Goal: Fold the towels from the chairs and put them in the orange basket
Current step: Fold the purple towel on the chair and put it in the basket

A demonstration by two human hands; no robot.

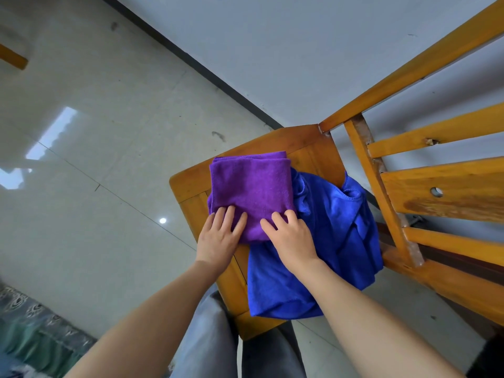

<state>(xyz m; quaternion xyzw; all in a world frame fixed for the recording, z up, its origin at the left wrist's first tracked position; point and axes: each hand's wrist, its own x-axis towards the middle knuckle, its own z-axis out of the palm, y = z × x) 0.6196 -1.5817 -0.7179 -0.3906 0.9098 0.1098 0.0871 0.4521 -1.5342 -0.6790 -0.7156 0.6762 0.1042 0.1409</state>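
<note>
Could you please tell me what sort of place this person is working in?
Probably a plain room in a home: a glossy tiled floor, a pale wall with dark skirting, and a worn wooden chair holding a purple towel and a blue towel.

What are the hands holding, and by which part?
The folded purple towel, at its near edge: the left hand lies flat on the left corner, the right hand curls its fingers at the right corner; a true pinch cannot be told.

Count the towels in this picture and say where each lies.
2. The purple towel lies folded on the chair seat; the blue towel lies crumpled beside it, partly underneath. Others may be out of view.
</note>
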